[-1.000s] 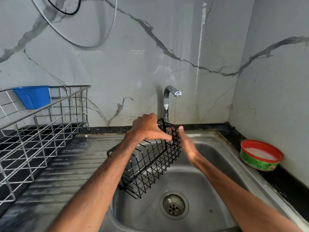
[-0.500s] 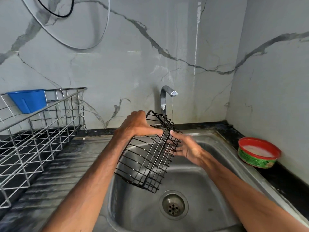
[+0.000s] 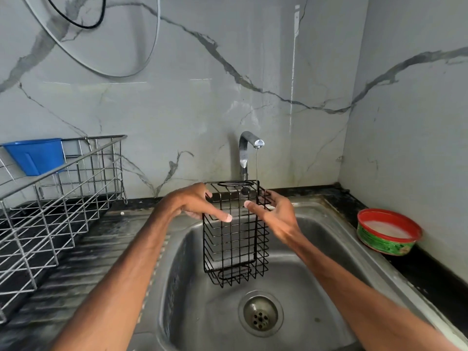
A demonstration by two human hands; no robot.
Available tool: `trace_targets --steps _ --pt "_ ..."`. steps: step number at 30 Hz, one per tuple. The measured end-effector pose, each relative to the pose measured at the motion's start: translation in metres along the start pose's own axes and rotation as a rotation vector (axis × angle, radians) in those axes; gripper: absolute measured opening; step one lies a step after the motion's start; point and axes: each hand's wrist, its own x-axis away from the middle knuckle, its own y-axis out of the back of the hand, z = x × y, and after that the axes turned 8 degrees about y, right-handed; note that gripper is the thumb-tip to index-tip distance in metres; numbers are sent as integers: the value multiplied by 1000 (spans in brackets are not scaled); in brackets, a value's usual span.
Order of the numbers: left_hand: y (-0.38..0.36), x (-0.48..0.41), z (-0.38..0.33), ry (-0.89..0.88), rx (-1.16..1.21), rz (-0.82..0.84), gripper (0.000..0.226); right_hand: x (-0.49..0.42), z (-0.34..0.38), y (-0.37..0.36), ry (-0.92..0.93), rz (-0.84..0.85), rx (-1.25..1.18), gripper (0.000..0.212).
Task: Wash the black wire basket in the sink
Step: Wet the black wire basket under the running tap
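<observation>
You hold the black wire basket (image 3: 235,236) upright in both hands over the bowl of the steel sink (image 3: 329,287), clear of its bottom and straight above the drain (image 3: 260,315). Your left hand (image 3: 195,202) grips the upper left edge, its fingers (image 3: 206,193) curled behind the wires and the thumb pressed on the front. Your right hand (image 3: 276,214) pinches the upper right edge the same way, thumb on the front and fingers (image 3: 272,196) round the side.

The tap (image 3: 244,153) stands just behind the basket and is running. A thin stream of water (image 3: 257,163) falls onto the basket's top right rear corner. No suds or sponge show on the basket, so this reads as wetting or rinsing. Whether any scrubbing is done cannot be told. Only one corner sits under the stream, so the other sides and the base probably have to be turned through it yet.

On your left, a steel dish rack (image 3: 58,198) stands beside the ribbed drainboard (image 3: 76,274), with a blue cup (image 3: 35,154) hooked on its far rail. On your right, a red-rimmed green tub (image 3: 388,233) holding something whitish sits on the dark desk (image 3: 430,274) near the wall. Nothing lies in the sink bowl to get in the way. The spout is close above the basket's rim, which could knock it when turned.
</observation>
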Motion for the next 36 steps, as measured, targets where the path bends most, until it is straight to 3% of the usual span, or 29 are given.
trace_targets --steps 2,6,15,17,20,21,27,30,32,36 --pt "2 -1 4 27 114 68 121 3 -1 -5 7 8 43 82" --pt "4 0 9 61 125 119 155 9 0 -9 33 21 116 87" --pt "0 -8 18 145 251 91 159 17 -1 -22 27 169 174 94" --pt "0 -10 21 150 228 96 153 17 -1 -21 26 196 166 95" --pt "-3 -10 18 141 163 124 106 18 -3 -16 16 253 161 92" --pt "-4 -9 17 145 156 117 100 19 -4 -14 5 278 156 90" --pt "-7 -12 15 176 161 83 109 23 -21 -3 -36 332 87 60" --pt "-7 -9 14 176 143 129 95 23 -32 -3 -194 411 138 78" --pt "-5 -9 15 176 164 117 86 16 -26 -2 -199 380 95 91" --pt "-7 -11 16 174 172 82 111 4 -13 -1 -93 260 -175 86"
